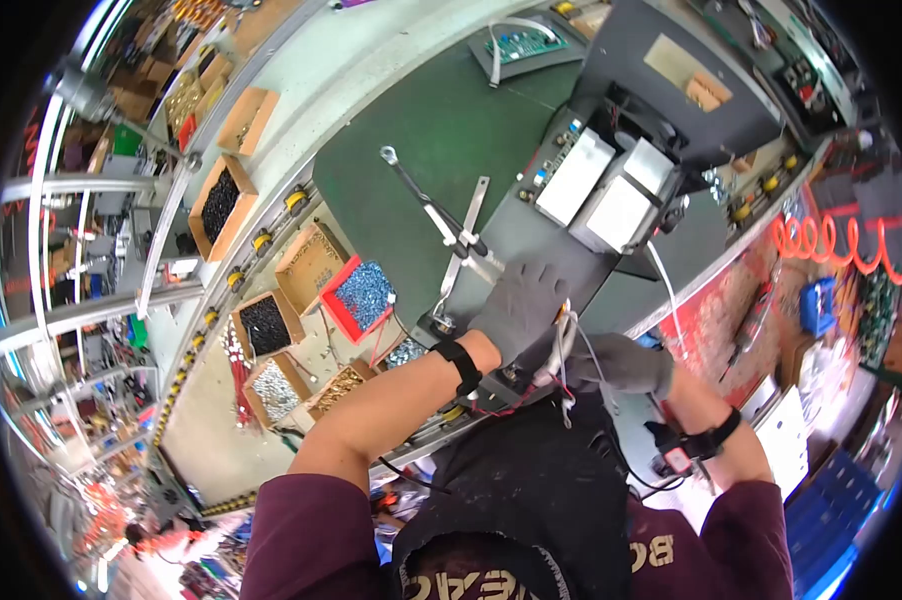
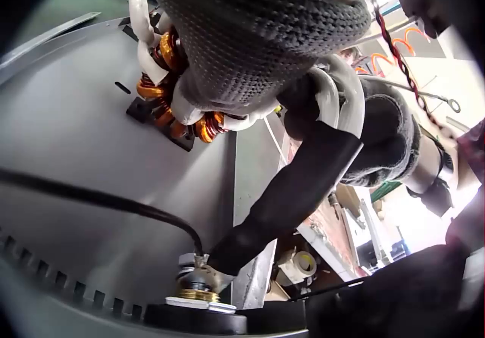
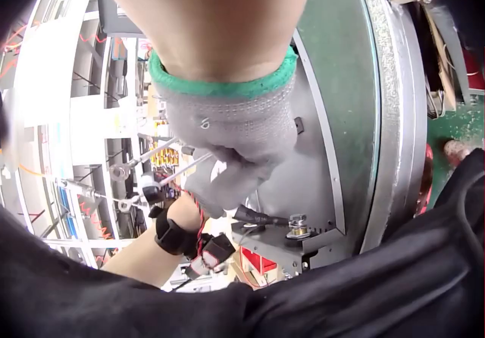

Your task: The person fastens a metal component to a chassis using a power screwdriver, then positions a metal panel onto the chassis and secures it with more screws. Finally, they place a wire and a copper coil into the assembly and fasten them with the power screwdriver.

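In the head view the gloved left hand lies with curled fingers over white cables at the near end of a grey metal housing. The gloved right hand is just right of it, gripping the same bundle. Copper-wound coils show beside the left glove in the left wrist view. Thick cables run between the hands into a black sleeve, which ends at a bolted terminal. Ring-ended leads stick out by the right hand. Its fingertips are partly hidden.
A ratchet wrench and a flat metal bar lie on the green mat. Parts boxes stand at left, among them a red tray of small blue pieces. White power modules sit farther up the housing; a circuit board lies beyond.
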A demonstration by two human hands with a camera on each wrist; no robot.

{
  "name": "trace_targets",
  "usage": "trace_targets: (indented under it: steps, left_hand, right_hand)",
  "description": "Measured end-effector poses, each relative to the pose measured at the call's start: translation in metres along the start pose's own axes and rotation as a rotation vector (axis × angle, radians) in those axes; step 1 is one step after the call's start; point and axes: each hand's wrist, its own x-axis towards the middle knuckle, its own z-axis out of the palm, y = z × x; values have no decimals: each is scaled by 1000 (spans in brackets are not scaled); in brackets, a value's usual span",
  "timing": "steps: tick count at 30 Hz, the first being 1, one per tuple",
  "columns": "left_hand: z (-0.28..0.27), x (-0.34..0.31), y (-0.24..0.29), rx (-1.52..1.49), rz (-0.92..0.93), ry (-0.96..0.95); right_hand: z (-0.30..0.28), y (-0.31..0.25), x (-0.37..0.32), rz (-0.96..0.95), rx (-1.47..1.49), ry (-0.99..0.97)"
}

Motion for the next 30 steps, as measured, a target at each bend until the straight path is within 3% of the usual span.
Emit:
trace_targets:
  steps: [1, 2, 3, 4, 5, 6, 7, 8, 10, 12, 14, 16, 17, 19, 20, 22, 23, 25, 27, 29, 30]
  left_hand:
    - [0, -4, 2, 48, 15, -57]
    - [4, -9, 4, 22, 11, 20]
    - [6, -9, 5, 27, -21, 44]
    - [8, -10, 7, 13, -33, 52]
    - [10, -11, 9, -2, -46, 55]
    - [11, -11, 9, -15, -46, 38]
    - [11, -11, 9, -11, -97, 55]
    - [11, -12, 9, -2, -75, 58]
    - [12, -12, 9, 22, -54, 37]
    - [8, -17, 12, 16, -96, 47]
    - [10, -20, 13, -16, -112, 91]
    - [-9, -31, 13, -134, -134, 195]
    - [-22, -40, 11, -250, -136, 281]
    - [-40, -57, 3, -292, -188, 262]
    - [-47, -65, -3, -380, -181, 316]
    - [-40, -76, -17, -453, -220, 372]
    - [-26, -78, -20, -486, -239, 371]
    - [-11, -91, -28, -521, -278, 381]
    - [-6, -109, -40, -563, -324, 365]
    - [25, -112, -54, -522, -366, 411]
    - [50, -110, -61, -550, -423, 401]
  right_hand:
    - [-25, 5, -17, -25, -308, -14]
    - [-54, -26, -33, 548, -28, 62]
    - [-94, -11, -49, 559, -169, 313]
    - [-156, 39, -65, 204, -821, 457]
    - [-184, 35, -63, 206, -601, 912]
    - [-189, -4, -56, 15, -461, 983]
    - [-203, -19, -43, -252, -709, 975]
    - [-247, 2, -32, -333, -875, 864]
    - [-317, 51, 0, -379, -873, 788]
    - [-341, 60, 13, -482, -554, 708]
    - [-318, -15, 16, -421, -755, 628]
    - [-284, -76, 19, -474, -787, 670]
    - [-274, -115, 24, -414, -660, 579]
    - [-268, -185, 49, -253, -436, 438]
    - [-249, -233, 65, -145, -626, 170]
    - [-133, -304, 109, 28, -1018, 301]
    - [-92, -329, 125, 279, -1279, 366]
    - [-111, -315, 188, 257, -1359, 391]
    - [-201, -270, 260, 1, -1774, 70]
    - [-127, -264, 270, -213, -1922, 529]
    - [-92, -268, 270, -212, -1925, 511]
